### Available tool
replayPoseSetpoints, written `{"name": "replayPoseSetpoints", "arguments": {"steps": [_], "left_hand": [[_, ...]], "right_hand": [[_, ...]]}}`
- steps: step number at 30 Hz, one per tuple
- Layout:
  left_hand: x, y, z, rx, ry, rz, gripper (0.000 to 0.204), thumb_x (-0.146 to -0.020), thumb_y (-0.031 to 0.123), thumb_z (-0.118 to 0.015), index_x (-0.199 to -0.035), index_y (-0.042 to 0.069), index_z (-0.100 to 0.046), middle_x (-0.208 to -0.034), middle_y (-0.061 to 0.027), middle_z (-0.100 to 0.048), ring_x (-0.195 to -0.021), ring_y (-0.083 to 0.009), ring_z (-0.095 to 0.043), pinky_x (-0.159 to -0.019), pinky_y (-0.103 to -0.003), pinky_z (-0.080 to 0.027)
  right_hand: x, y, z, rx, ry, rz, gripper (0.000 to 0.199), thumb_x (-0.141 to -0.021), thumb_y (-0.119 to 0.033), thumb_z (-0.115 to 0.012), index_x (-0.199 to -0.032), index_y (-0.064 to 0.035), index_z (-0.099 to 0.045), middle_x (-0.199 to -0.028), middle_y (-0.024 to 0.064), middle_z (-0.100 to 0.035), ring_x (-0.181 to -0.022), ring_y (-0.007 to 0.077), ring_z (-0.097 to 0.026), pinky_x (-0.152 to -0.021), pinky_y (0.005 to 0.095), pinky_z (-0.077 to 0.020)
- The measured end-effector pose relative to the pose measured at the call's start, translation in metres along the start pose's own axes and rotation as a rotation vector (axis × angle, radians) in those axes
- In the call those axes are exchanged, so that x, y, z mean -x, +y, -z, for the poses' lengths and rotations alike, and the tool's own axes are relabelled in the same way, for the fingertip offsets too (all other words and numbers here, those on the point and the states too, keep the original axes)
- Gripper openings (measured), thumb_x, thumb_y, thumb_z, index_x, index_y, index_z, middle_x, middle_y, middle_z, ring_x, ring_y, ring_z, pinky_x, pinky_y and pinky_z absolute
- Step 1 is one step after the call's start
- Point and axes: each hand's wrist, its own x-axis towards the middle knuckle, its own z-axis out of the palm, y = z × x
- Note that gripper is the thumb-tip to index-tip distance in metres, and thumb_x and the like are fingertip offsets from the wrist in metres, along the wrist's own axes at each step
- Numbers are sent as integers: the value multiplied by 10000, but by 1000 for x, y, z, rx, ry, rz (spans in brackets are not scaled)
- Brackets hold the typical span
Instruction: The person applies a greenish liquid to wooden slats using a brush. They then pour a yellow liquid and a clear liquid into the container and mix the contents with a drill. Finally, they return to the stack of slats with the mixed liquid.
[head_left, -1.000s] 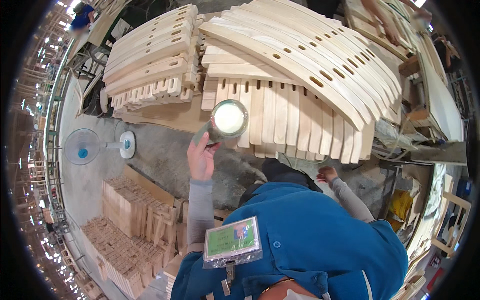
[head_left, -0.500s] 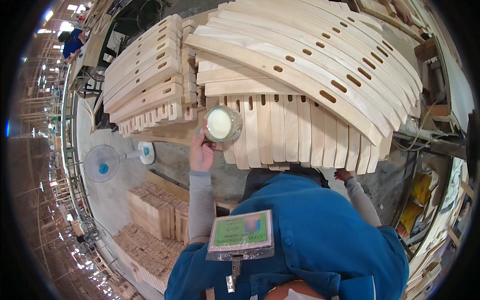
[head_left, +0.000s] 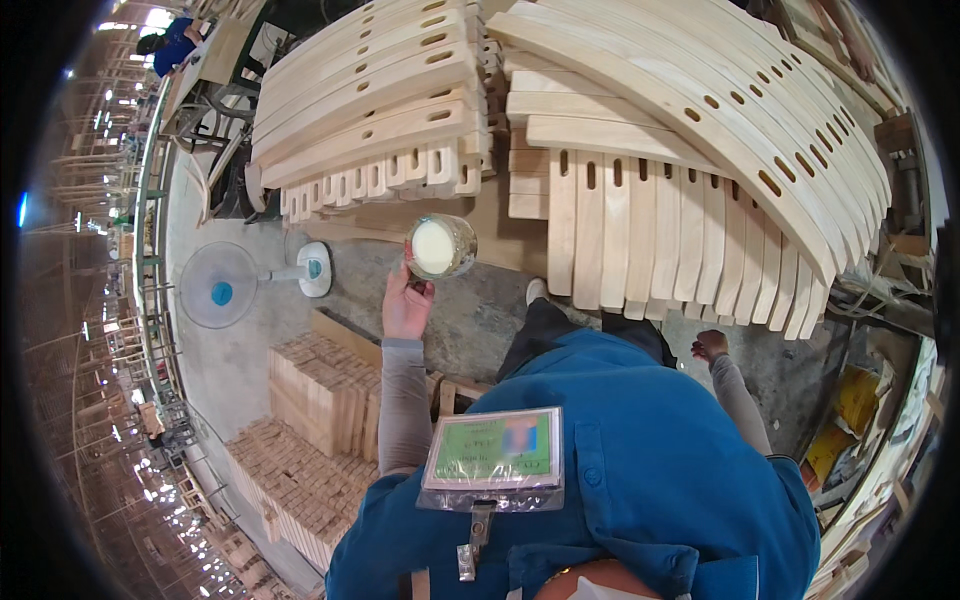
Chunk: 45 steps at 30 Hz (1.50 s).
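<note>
I see a round can (head_left: pixel 440 246), its open top facing up at me, filled with a pale cream-white liquid; its wall is dull, mottled and smeared, and the rim looks crusted. It is raised in front of the chest, over the bare concrete floor (head_left: pixel 470 320), just short of the near edge of the wooden pallet (head_left: pixel 400 222) that carries the left stack of curved slotted wood parts (head_left: pixel 370 110).

Taking the can as my landmark: beyond it and to its left is that left stack, its notched ends hanging over the pallet edge. To the can's right, just beside it, begin the upright ends of the larger right stack of curved slats (head_left: pixel 680 180), which fans away to the right. To the can's left on the floor stands a blue pedestal fan (head_left: pixel 222 287) with a white base. Below and left of the can lie stacks of small wooden blocks (head_left: pixel 320 400). The open floor is the strip directly under and to the right-below of the can, between the slat ends and the body.

My left hand (head_left: pixel 407 303) holds the can from below, its fingers (head_left: pixel 415 290) closed on the lower wall; how the far side is gripped I cannot tell. My right hand (head_left: pixel 709 346) hangs low, well right of the can, near the ends of the right stack, loosely curled and holding nothing that I can see.
</note>
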Motion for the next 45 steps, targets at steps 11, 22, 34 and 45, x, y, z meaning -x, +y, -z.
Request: {"name": "replayPoseSetpoints", "arguments": {"steps": [11,22,34,45], "left_hand": [[-47,0,82,16,-107,187,133,-855,154,-533,-973,97,-512,-914,-35,-567,-799,-157,-541,-646,-306,-469],[-49,75,147,118,-12,24,213,-837,122,-549,-1025,90,-455,-876,-44,-553,-702,-202,-537,-627,-344,-479],[-22,143,220,401,335,-338,389,-818,146,-590,-1111,86,-341,-1056,-76,-489,-930,-220,-488,-746,-356,-455],[-141,219,256,455,207,-248,289,-845,120,-538,-1072,64,-369,-1031,-106,-502,-881,-248,-517,-737,-347,-485]], "right_hand": [[71,38,-92,-202,-28,216,172,-766,-129,-546,-870,8,-543,-709,145,-592,-599,251,-601,-501,363,-509],[62,95,-136,-27,-76,274,137,-748,-114,-528,-813,2,-561,-690,146,-594,-597,267,-601,-483,380,-501],[91,-21,-175,58,27,305,146,-773,-139,-559,-835,-8,-579,-605,107,-550,-542,184,-559,-462,370,-462],[99,6,-313,-26,-113,235,129,-796,-129,-497,-854,-19,-531,-701,136,-579,-578,239,-589,-464,347,-487]]}}
